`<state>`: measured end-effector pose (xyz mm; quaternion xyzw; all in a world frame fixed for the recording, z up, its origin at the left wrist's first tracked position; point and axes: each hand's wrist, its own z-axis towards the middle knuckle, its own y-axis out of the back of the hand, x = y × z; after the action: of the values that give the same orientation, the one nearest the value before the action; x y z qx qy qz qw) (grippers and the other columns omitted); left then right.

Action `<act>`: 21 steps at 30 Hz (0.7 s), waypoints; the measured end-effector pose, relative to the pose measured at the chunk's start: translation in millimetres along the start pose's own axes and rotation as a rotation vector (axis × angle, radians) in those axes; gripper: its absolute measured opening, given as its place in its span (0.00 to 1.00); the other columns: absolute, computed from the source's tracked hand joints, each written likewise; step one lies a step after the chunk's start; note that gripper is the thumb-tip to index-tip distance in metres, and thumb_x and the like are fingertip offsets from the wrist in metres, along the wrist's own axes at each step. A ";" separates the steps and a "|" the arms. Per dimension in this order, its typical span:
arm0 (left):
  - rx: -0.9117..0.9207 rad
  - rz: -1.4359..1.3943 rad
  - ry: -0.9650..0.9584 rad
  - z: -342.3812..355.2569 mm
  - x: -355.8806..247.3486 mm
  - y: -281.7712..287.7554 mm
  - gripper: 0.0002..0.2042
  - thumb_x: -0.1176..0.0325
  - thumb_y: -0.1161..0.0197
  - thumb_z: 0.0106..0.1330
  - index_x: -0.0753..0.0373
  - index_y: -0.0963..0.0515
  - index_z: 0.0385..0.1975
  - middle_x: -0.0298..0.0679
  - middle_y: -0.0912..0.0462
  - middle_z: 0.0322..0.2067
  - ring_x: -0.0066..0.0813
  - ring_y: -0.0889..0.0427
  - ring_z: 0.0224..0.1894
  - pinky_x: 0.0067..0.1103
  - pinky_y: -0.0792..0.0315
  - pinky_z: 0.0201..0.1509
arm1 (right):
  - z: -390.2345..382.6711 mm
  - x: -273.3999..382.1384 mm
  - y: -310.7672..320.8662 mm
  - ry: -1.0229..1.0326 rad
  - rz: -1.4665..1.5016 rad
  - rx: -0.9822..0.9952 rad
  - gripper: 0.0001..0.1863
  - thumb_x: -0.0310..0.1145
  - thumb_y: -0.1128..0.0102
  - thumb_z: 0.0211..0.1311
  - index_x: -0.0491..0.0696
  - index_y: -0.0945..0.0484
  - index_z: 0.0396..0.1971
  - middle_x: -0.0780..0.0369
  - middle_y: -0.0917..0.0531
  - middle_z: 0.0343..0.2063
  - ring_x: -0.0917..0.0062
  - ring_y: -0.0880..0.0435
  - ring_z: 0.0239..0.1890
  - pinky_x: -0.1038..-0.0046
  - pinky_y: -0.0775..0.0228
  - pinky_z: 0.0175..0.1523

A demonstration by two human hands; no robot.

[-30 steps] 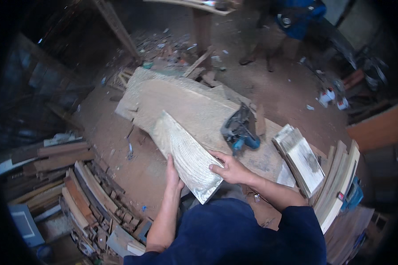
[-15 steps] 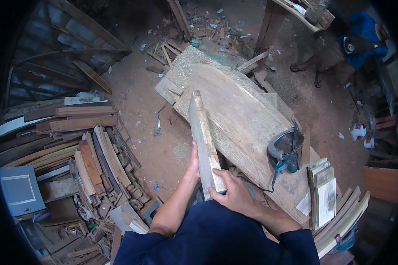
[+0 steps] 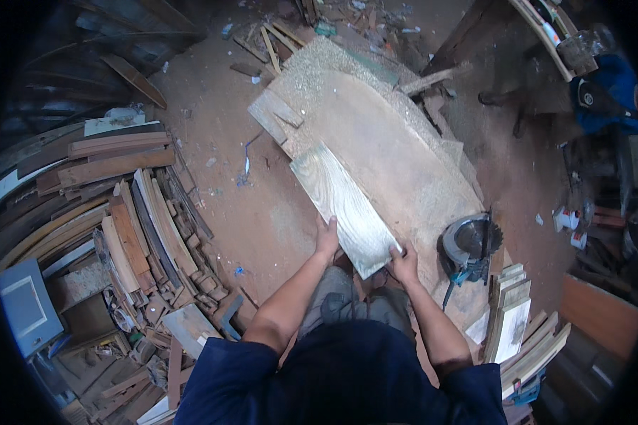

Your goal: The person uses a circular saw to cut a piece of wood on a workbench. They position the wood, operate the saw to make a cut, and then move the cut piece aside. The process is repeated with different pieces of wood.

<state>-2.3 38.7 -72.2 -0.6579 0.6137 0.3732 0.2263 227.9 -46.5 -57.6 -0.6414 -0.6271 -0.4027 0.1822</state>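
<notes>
A pale wooden board with wavy grain lies with its broad face up, its far part over the left edge of the sawdust-strewn workbench top. My left hand grips the board's left edge, thumb on the upper face. On the near right corner my right hand is closed, thumb and fingers pinching the edge. Fingers beneath the board are hidden. To the right of the board a circular saw rests on the bench, its toothed blade showing.
Several cut boards stand at the bench's near right end. A notched wood piece sits at its left edge. Stacked timber fills the left side, near a grey-blue panel. A person in blue is at the far right.
The board has turned from standing on edge to lying broad face up. My right hand has moved to its near right corner, and my left hand is lower on its left edge.
</notes>
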 end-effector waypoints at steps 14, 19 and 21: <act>0.299 -0.132 -0.109 -10.0 -126.2 40.7 0.17 0.73 0.42 0.71 0.68 0.28 0.59 0.42 0.17 0.46 0.28 0.21 0.51 0.25 0.30 0.59 | -6.1 54.5 25.5 0.259 -0.756 0.032 0.21 0.30 0.39 0.61 0.41 0.24 0.54 0.43 0.20 0.46 0.51 0.18 0.46 0.59 0.26 0.54; 1.351 -0.394 -0.532 -164.0 -284.2 63.3 0.12 0.64 0.44 0.71 0.67 0.19 0.38 0.48 0.15 0.36 0.37 0.17 0.41 0.36 0.24 0.47 | -8.3 -13.6 87.4 0.314 -1.728 -0.057 0.17 0.35 0.43 0.63 0.37 0.21 0.44 0.47 0.17 0.39 0.60 0.16 0.44 0.57 0.24 0.48; 1.598 -0.580 -0.651 -192.3 -299.1 69.6 0.16 0.60 0.46 0.73 0.67 0.19 0.34 0.49 0.15 0.35 0.41 0.15 0.39 0.39 0.23 0.45 | 4.8 -23.2 99.4 0.167 -1.704 0.022 0.16 0.33 0.45 0.62 0.37 0.21 0.44 0.47 0.17 0.42 0.65 0.16 0.48 0.56 0.24 0.50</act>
<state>-19.7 74.3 287.9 -0.2959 0.4059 -0.0675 0.8620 326.4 -72.8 -50.8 0.0823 -0.8836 -0.4421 -0.1308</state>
